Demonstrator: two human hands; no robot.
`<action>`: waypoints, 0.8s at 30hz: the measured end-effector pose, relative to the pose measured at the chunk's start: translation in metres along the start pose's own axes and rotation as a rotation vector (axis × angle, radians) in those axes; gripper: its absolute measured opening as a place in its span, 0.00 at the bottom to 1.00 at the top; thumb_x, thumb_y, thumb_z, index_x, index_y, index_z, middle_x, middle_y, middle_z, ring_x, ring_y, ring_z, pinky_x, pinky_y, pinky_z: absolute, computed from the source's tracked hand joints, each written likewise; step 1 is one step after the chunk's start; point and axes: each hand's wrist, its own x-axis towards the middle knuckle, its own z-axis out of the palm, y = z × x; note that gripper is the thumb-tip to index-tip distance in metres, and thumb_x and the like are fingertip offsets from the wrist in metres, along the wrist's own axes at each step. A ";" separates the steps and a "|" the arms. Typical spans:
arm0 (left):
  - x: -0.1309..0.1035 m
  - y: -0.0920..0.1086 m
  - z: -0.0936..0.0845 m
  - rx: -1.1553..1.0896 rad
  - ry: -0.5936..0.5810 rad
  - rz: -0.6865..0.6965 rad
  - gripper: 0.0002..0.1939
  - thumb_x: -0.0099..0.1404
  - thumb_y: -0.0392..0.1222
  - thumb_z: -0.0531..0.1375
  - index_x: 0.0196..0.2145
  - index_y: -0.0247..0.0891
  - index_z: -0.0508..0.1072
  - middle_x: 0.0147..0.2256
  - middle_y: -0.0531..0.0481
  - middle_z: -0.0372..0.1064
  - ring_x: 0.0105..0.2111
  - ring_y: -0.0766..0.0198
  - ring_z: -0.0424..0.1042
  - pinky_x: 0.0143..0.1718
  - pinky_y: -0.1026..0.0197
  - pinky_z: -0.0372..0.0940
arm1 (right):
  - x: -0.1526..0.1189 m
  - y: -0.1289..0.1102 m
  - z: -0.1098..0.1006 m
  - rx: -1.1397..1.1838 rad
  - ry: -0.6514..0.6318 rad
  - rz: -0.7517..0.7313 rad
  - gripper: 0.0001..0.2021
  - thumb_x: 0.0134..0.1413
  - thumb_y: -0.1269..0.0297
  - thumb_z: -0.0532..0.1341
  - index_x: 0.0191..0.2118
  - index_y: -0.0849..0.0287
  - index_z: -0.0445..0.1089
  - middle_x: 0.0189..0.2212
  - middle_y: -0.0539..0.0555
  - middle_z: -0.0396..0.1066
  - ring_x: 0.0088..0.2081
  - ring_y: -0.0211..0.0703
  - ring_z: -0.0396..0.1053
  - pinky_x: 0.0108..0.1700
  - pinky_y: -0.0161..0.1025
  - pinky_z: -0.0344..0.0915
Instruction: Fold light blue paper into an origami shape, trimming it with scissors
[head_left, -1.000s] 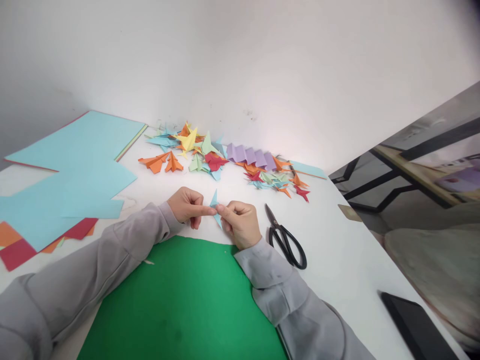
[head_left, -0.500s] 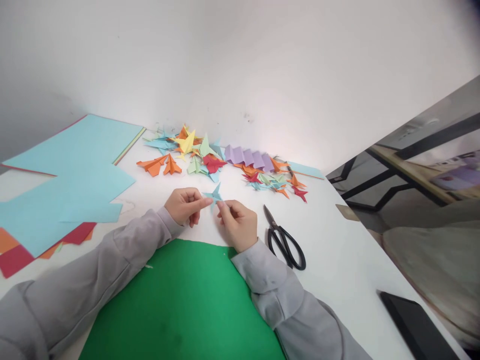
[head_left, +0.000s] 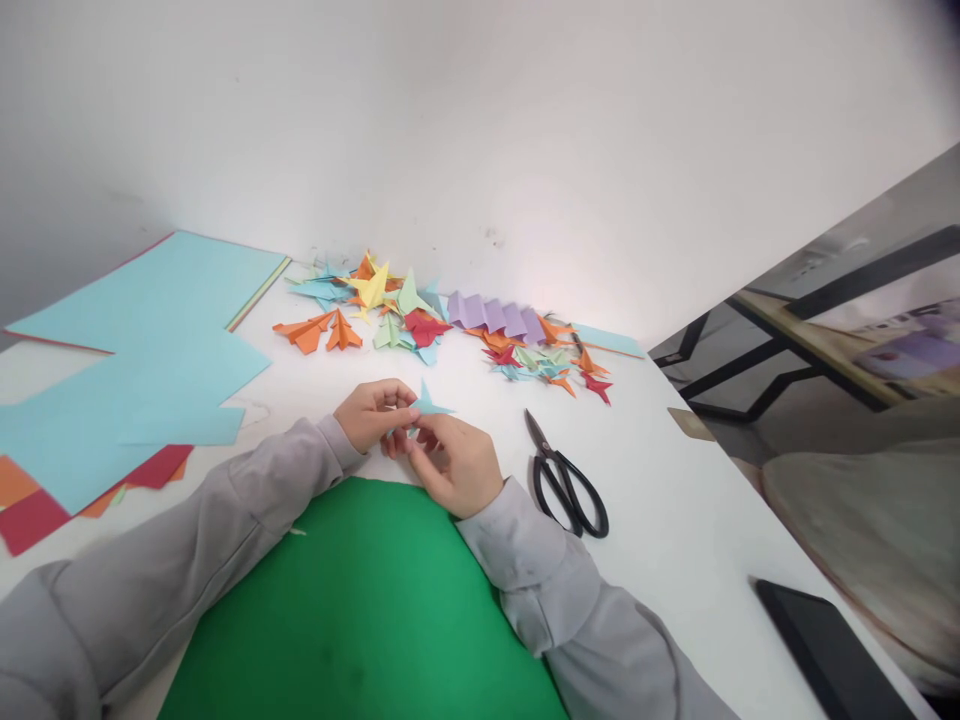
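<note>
Between my two hands is a small light-blue folded paper plane [head_left: 427, 402], its pointed wings showing above my fingers. My left hand [head_left: 375, 413] pinches it at one edge between thumb and curled fingers. My right hand [head_left: 461, 460] has its bent fingers against the lower side of the plane, and its fingertips are partly hidden. Both hands are just above the white table, beyond the far edge of a green sheet [head_left: 360, 600]. Black-handled scissors [head_left: 566, 480] lie to the right of my right hand.
Folded paper planes [head_left: 371, 285] in several colours are piled along the wall, beside a purple pleated strip [head_left: 495, 315] and a second group [head_left: 536, 358]. Blue paper sheets [head_left: 150, 380] cover the left side. A black phone [head_left: 832, 640] rests near the right edge.
The blue plane has turned in my hands, one wing now pointing up and one to the right. My right hand has moved left and slightly nearer, closer to my left hand.
</note>
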 end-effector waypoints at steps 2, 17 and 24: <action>0.001 0.001 -0.001 -0.030 0.003 -0.012 0.21 0.42 0.46 0.67 0.28 0.33 0.63 0.15 0.57 0.63 0.12 0.67 0.65 0.08 0.67 0.60 | 0.000 -0.001 -0.001 0.067 0.065 0.004 0.05 0.53 0.65 0.55 0.31 0.60 0.66 0.21 0.50 0.67 0.22 0.36 0.63 0.26 0.34 0.60; -0.001 0.001 -0.001 0.005 0.000 0.045 0.16 0.46 0.44 0.65 0.29 0.33 0.64 0.13 0.58 0.62 0.11 0.69 0.63 0.10 0.68 0.60 | 0.010 0.015 0.012 1.107 0.199 0.735 0.13 0.37 0.60 0.68 0.28 0.62 0.68 0.15 0.48 0.69 0.16 0.35 0.65 0.18 0.33 0.63; -0.001 -0.001 0.000 0.022 -0.024 0.022 0.19 0.45 0.50 0.66 0.26 0.30 0.69 0.15 0.51 0.67 0.16 0.66 0.68 0.13 0.66 0.65 | 0.010 0.013 0.010 1.052 0.234 0.670 0.10 0.38 0.63 0.68 0.27 0.61 0.68 0.14 0.47 0.70 0.16 0.34 0.66 0.20 0.32 0.65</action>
